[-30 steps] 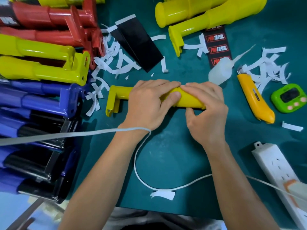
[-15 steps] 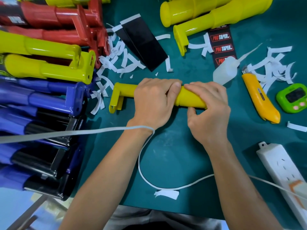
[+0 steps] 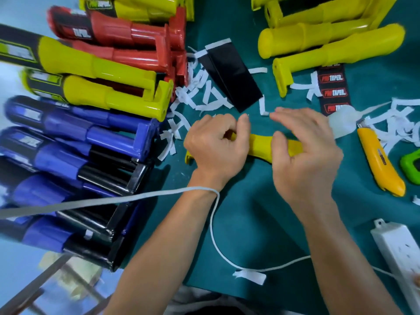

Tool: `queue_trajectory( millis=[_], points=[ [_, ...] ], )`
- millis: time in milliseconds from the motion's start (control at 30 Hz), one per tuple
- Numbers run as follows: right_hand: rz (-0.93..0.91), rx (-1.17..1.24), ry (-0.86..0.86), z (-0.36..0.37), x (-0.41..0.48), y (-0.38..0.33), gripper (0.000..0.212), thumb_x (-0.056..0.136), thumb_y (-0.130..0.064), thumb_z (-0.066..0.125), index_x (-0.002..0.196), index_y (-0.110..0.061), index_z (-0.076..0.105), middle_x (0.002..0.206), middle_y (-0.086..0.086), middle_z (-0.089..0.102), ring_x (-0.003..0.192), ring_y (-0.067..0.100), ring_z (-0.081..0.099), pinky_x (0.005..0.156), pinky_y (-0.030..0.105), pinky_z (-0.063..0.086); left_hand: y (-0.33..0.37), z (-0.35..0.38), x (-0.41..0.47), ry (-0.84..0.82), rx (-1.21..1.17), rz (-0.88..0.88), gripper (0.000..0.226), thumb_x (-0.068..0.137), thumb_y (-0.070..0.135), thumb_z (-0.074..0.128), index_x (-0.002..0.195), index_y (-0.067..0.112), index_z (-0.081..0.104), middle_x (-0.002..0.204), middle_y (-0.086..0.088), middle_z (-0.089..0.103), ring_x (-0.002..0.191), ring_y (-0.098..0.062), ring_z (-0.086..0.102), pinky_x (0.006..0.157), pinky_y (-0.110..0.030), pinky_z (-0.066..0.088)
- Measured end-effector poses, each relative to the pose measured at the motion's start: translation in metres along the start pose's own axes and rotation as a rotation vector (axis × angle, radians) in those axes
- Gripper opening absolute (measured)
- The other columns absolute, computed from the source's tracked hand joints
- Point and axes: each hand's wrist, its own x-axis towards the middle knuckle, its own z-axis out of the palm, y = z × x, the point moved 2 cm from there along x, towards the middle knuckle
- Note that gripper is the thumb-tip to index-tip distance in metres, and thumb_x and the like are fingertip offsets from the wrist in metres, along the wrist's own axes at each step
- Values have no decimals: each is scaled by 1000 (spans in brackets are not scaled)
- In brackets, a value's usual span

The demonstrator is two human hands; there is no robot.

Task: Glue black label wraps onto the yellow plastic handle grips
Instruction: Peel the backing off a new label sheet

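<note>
A bare yellow handle grip [image 3: 261,145] lies across the green mat [image 3: 250,212] in the middle of the view. My left hand [image 3: 216,151] is curled around its left part, next to the bracket end [image 3: 188,158]. Over the handle's right part my right hand [image 3: 304,153] is motion-blurred, its fingers spread and raised and its thumb near the plastic. Two black label wraps [image 3: 234,73] with white backing edges lie flat just beyond the hands. A printed black label strip [image 3: 333,89] lies at the upper right, and a translucent glue bottle [image 3: 343,126] lies beside my right hand.
Labelled yellow [image 3: 102,64], red [image 3: 127,35] and blue handles [image 3: 79,133] are stacked on the left. Bare yellow handles [image 3: 329,42] lie at the back right. A yellow utility knife [image 3: 379,162], green timer [image 3: 411,167], power strip [image 3: 400,251], white cable [image 3: 213,223] and paper scraps [image 3: 200,98] surround the hands.
My right hand has let go of the handle and spread its fingers above it. My left hand has slid toward the bracket end and curled tighter. The view has tilted toward the left pile.
</note>
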Motion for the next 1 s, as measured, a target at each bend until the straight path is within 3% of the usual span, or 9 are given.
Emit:
queue_trajectory(
  millis=[67,133,300,533,633,733,833,900,1000],
  points=[
    [88,-49,-182,19,40,-15,32,96,-11,59,124,-15,73,123,0,73,117,22,61,100,19,38,0,-2,0,11,49,3,44,88,23,66,50,16,45,46,0,42,49,-22,36,49,-36,32],
    [119,-157,-373,48,83,-21,35,97,-20,58,129,-20,71,128,1,72,120,24,62,105,30,42,1,-2,0,18,87,-4,43,87,23,66,49,16,46,46,-1,44,48,-24,38,49,-35,31],
    [119,-450,-583,118,147,-21,50,93,-45,72,128,-9,67,130,14,67,120,36,61,94,41,51,-3,-2,1,24,67,-23,43,84,18,66,48,16,44,45,-2,41,50,-22,31,50,-32,27],
    [93,-662,-487,144,148,-17,25,97,-15,63,121,-8,65,124,20,67,115,42,63,86,43,52,-2,-4,6,1,22,-43,44,82,14,68,47,16,42,45,-2,34,51,-24,25,53,-31,21],
    [261,-508,-350,123,146,-17,21,96,-17,62,115,-11,69,116,17,71,108,40,65,83,40,51,1,-5,6,3,-1,-22,44,83,13,68,47,15,42,45,-2,34,49,-25,27,48,-33,26],
    [216,-227,-128,78,129,-11,11,86,-19,57,90,-14,66,83,6,66,80,30,58,71,39,45,4,-5,3,11,-60,-16,47,90,17,68,51,13,43,48,-3,36,51,-24,29,48,-38,29],
    [309,305,-17,28,78,-4,13,76,-16,57,81,-22,67,68,-9,64,62,9,52,57,29,43,9,-8,-4,-109,-285,-155,46,102,38,59,68,7,61,59,-4,51,56,-23,44,54,-39,38],
    [409,585,-16,6,37,5,24,75,-1,57,80,-23,67,67,-13,67,60,3,55,55,22,45,12,-9,-6,-229,-467,-293,39,100,43,59,88,7,69,71,-4,61,64,-22,54,61,-33,45],
    [365,680,-130,-13,-6,19,20,78,10,61,80,-9,63,72,-4,66,66,10,58,62,21,46,20,-4,-12,-489,-680,-364,27,98,36,60,107,16,75,78,-9,68,70,-37,60,65,-48,54]
  ],
)
